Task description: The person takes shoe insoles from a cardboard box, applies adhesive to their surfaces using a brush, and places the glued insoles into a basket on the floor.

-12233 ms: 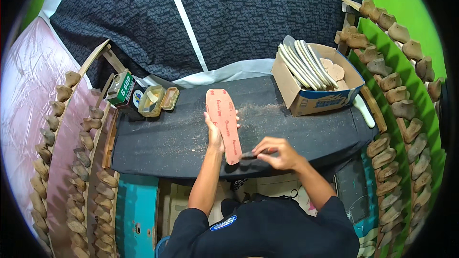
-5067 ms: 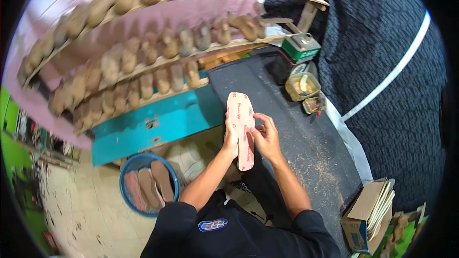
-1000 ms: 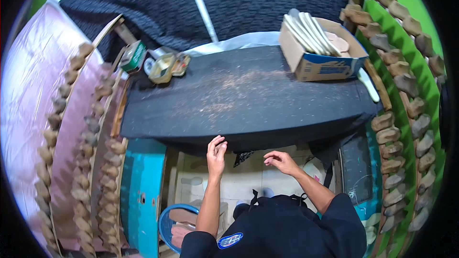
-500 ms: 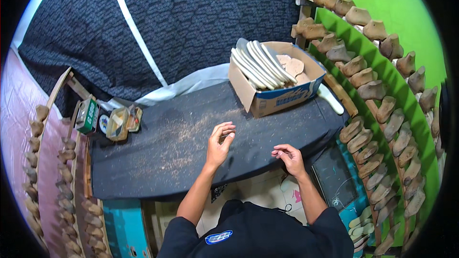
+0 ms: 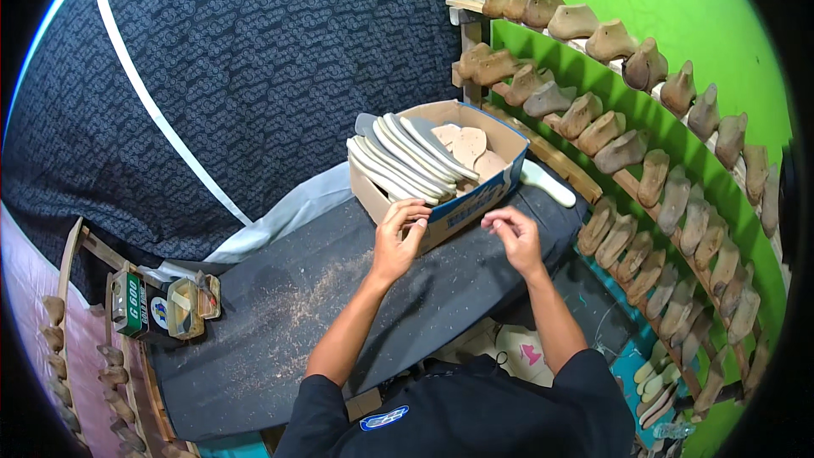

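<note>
A cardboard box (image 5: 465, 219) with a blue-printed side stands on the dark-covered table (image 5: 280, 373). Leaning in its left part is a row of several cream, curved shoe soles (image 5: 407, 157); flat tan pieces (image 5: 466, 146) lie beside them. My left hand (image 5: 398, 242) is raised at the box's near left side, fingers bent and thumb apart, holding nothing visible. Off the near right side hovers my right hand (image 5: 515, 239), its fingers loosely curled and nothing seen in them. Whether either hand touches the cardboard is hard to tell.
Wooden racks of shoe lasts (image 5: 623, 153) line the right wall, with more lasts (image 5: 114, 382) at lower left. A green-and-white tin (image 5: 127, 304) and an open container (image 5: 182, 309) stand at the table's left end. A pale sole (image 5: 547, 184) lies right of the box. Shavings (image 5: 314, 305) litter the cloth.
The view has turned to the right, so the box sits nearer the picture's middle. Both my hands have come closer to the box's near side.
</note>
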`<state>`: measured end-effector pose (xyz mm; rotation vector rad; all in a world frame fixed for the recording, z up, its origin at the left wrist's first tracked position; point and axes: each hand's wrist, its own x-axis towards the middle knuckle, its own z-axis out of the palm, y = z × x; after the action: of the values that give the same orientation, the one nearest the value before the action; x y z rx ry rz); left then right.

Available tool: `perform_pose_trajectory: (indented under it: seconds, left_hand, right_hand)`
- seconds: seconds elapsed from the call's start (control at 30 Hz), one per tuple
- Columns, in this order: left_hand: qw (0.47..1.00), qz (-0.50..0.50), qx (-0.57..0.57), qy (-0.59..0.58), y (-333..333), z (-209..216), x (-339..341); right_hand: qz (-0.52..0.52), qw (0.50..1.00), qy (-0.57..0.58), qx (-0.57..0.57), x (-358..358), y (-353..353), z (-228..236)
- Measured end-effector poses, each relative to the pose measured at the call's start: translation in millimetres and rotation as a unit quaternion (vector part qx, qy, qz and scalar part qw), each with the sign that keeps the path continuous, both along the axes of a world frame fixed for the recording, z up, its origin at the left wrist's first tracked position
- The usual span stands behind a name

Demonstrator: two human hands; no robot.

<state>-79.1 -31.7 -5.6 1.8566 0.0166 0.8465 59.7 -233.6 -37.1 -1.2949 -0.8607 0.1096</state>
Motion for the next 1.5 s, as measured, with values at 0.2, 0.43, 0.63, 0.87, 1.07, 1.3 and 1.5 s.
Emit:
perform_pose_trajectory:
  seconds: [0.2,0.43,0.63,0.87,1.07,1.3,1.5]
  left_hand:
    - [0.999,0.028,0.038,0.012,-4.5,8.8,40.6]
    - [0.978,0.136,0.150,-0.041,16.3,14.9,81.4]
    - [0.971,0.192,0.141,0.009,18.3,-4.9,92.0]
    - [0.962,0.221,0.160,0.019,14.4,-2.5,93.8]
    - [0.957,0.252,0.142,0.012,7.4,-0.3,92.9]
    - [0.958,0.240,0.159,-0.009,6.6,-0.1,84.0]
    - [0.942,0.258,0.027,-0.214,1.6,15.1,51.1]
  right_hand:
    - [-0.067,0.995,-0.068,-0.025,69.6,44.5,35.4]
    - [-0.109,0.960,-0.215,-0.143,118.5,97.6,31.7]
    - [-0.078,0.899,-0.230,-0.366,118.1,109.3,29.0]
    - [-0.055,0.906,-0.203,-0.368,124.6,105.0,32.2]
    - [-0.109,0.920,-0.275,-0.257,125.1,102.9,19.6]
    - [-0.137,0.914,-0.287,-0.253,129.2,101.3,11.8]
    - [-0.218,0.944,-0.209,-0.135,117.9,99.7,16.0]
